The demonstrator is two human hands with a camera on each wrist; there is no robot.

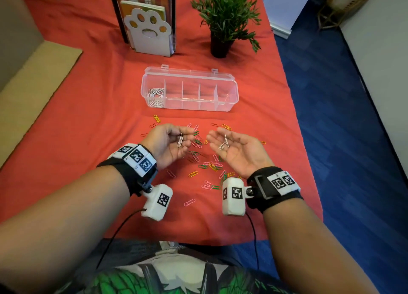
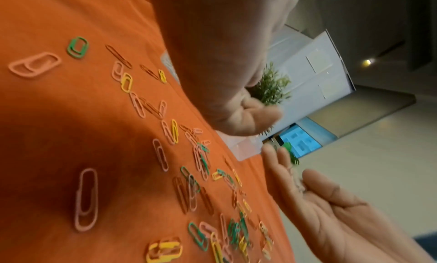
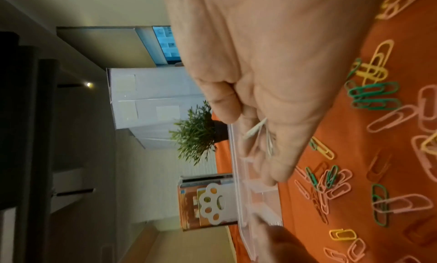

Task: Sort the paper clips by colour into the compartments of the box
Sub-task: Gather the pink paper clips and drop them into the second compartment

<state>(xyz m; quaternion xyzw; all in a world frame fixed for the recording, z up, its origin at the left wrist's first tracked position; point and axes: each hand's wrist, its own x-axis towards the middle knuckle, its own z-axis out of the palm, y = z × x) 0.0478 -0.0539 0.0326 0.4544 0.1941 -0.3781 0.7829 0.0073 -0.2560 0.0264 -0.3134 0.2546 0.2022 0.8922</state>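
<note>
A clear compartment box lies open on the red cloth, and its leftmost compartment holds white paper clips. In front of it, pink, green, yellow and red loose clips are scattered. Above them my left hand pinches one white clip that hangs from the fingertips. My right hand is turned palm up with relaxed fingers, and a few white clips rest on the palm. In the right wrist view these white clips lie in the cupped right hand, with the box behind.
A paw-shaped white bookend with books and a potted plant stand behind the box. Cardboard lies at the left. The table's right edge drops to a blue floor. The near table edge is at my lap.
</note>
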